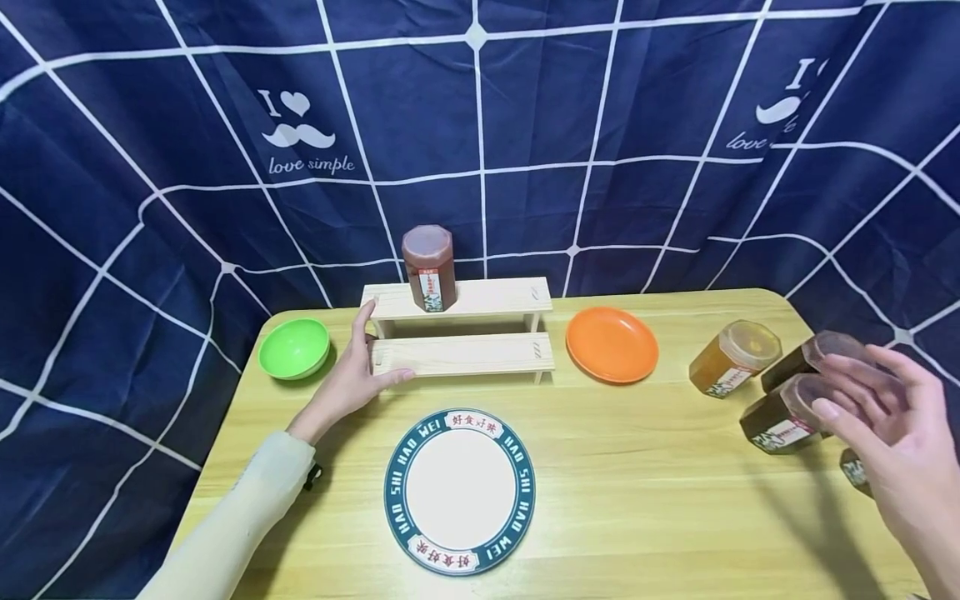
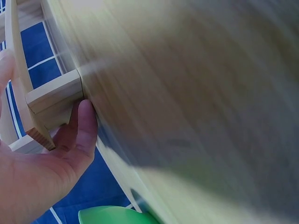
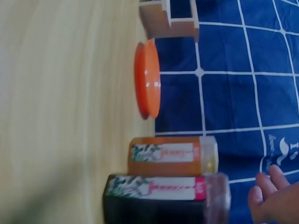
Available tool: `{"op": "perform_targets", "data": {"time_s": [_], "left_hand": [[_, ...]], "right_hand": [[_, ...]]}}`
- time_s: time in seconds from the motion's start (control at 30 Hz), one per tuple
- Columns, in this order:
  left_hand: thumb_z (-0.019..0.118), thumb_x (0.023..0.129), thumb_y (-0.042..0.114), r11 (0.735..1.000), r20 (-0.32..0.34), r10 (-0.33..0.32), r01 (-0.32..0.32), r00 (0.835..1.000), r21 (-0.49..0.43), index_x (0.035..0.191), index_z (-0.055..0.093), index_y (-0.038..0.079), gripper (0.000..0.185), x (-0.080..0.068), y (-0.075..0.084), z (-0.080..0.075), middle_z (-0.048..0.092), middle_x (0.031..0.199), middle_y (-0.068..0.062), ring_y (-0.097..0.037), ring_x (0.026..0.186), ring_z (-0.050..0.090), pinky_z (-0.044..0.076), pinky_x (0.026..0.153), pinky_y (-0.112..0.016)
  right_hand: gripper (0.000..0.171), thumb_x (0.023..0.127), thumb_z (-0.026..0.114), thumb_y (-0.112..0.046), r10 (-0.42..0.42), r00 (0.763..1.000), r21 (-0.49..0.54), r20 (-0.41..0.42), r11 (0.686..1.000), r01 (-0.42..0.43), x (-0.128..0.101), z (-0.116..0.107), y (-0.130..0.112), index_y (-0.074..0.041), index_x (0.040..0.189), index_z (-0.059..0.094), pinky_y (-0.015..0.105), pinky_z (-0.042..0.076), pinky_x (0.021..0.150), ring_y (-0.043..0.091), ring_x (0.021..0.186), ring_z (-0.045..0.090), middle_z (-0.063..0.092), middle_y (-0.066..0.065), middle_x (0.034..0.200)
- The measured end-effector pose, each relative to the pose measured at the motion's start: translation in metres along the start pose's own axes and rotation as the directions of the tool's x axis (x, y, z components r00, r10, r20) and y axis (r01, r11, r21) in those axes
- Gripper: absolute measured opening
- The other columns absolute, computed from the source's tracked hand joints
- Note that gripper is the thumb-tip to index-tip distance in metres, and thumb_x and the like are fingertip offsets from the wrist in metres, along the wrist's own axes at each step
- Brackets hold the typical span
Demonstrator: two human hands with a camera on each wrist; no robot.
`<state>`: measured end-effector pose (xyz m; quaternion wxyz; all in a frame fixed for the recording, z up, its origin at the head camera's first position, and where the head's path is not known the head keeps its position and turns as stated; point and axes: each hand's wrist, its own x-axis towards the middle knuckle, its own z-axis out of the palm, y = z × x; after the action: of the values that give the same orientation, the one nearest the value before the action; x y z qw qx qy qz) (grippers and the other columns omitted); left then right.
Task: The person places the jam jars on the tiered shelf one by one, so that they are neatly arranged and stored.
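A two-step wooden shelf [image 1: 465, 357] stands toward the back of the table, and my left hand [image 1: 351, 375] grips its left end. The thumb lies along the front of the lower step; in the left wrist view, fingers [image 2: 86, 128] curl round the side. On the upper step stands a reddish-brown jar [image 1: 431, 271] with a clear lid. At the right, my right hand [image 1: 892, 417] is held loosely spread by two dark jars, one nearer [image 1: 776, 425] and one behind [image 1: 787, 364]. Whether it touches a lid I cannot tell. Another jar [image 1: 853, 468] is mostly hidden below this hand.
An amber jar [image 1: 712, 367] stands left of the dark ones. Between it and the shelf lies an orange plate [image 1: 612, 344]. A green bowl [image 1: 293, 348] sits at the back left. In front of the shelf is a white plate with a teal rim [image 1: 397, 492]. Blue curtain surrounds the table.
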<state>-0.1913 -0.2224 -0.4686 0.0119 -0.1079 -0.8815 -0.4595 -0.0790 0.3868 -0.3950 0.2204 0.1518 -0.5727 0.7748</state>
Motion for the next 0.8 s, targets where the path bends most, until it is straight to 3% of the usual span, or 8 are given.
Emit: {"op": "perform_targets", "data": {"time_s": [0.17, 0.3, 0.43, 0.57, 0.8], "left_hand": [[0.095, 0.089, 0.027, 1.000, -0.001, 0.001, -0.001, 1.000, 0.002, 0.174, -0.004, 0.031, 0.131, 0.000, 0.000, -0.001, 0.046, 0.156, -0.037, -0.045, 0.137, 0.055, 0.042, 0.112, -0.064], [0.096, 0.089, 0.029, 1.000, -0.007, -0.006, 0.006, 1.000, 0.013, 0.174, -0.004, 0.032, 0.131, -0.001, -0.001, -0.002, 0.044, 0.157, -0.036, -0.046, 0.139, 0.053, 0.042, 0.112, -0.065], [0.096, 0.089, 0.027, 1.000, -0.008, -0.004, 0.004, 1.000, 0.010, 0.174, -0.004, 0.032, 0.131, -0.001, -0.001, -0.002, 0.047, 0.155, -0.036, -0.046, 0.138, 0.055, 0.043, 0.111, -0.064], [0.096, 0.089, 0.026, 1.000, -0.006, -0.002, 0.002, 1.000, 0.008, 0.174, -0.004, 0.032, 0.131, 0.000, -0.002, -0.002, 0.049, 0.153, -0.035, -0.045, 0.136, 0.057, 0.044, 0.111, -0.064], [0.095, 0.089, 0.030, 1.000, -0.006, 0.000, 0.000, 1.000, 0.013, 0.174, -0.004, 0.034, 0.131, 0.000, -0.003, 0.000, 0.046, 0.156, -0.034, -0.044, 0.135, 0.056, 0.042, 0.111, -0.064]], "right_hand": [[0.079, 0.087, 0.049, 0.040, 0.032, 0.989, -0.102, -0.147, 0.994, -0.047, -0.009, -0.010, 0.004, 0.002, 0.156, 0.045, 0.020, 0.042, 0.112, 0.020, 0.137, 0.058, 0.060, 0.018, 0.145], [0.079, 0.089, 0.053, 0.036, 0.076, 0.976, -0.161, -0.205, 0.981, -0.110, -0.014, -0.019, 0.010, -0.005, 0.157, 0.043, 0.018, 0.037, 0.112, 0.015, 0.138, 0.056, 0.056, 0.013, 0.148], [0.080, 0.092, 0.056, 0.031, 0.132, 0.969, -0.191, -0.207, 0.966, -0.172, -0.018, -0.030, 0.017, -0.011, 0.157, 0.038, 0.014, 0.035, 0.112, 0.009, 0.137, 0.054, 0.051, 0.008, 0.149], [0.084, 0.090, 0.060, 0.032, 0.166, 0.967, -0.199, -0.195, 0.958, -0.205, -0.020, -0.041, 0.027, -0.013, 0.156, 0.034, 0.011, 0.040, 0.108, 0.006, 0.134, 0.056, 0.050, 0.006, 0.148], [0.095, 0.084, 0.064, 0.035, 0.219, 0.958, -0.183, -0.184, 0.950, -0.252, -0.021, -0.059, 0.043, -0.018, 0.156, 0.030, 0.013, 0.051, 0.094, 0.003, 0.117, 0.068, 0.067, -0.001, 0.132]]}}
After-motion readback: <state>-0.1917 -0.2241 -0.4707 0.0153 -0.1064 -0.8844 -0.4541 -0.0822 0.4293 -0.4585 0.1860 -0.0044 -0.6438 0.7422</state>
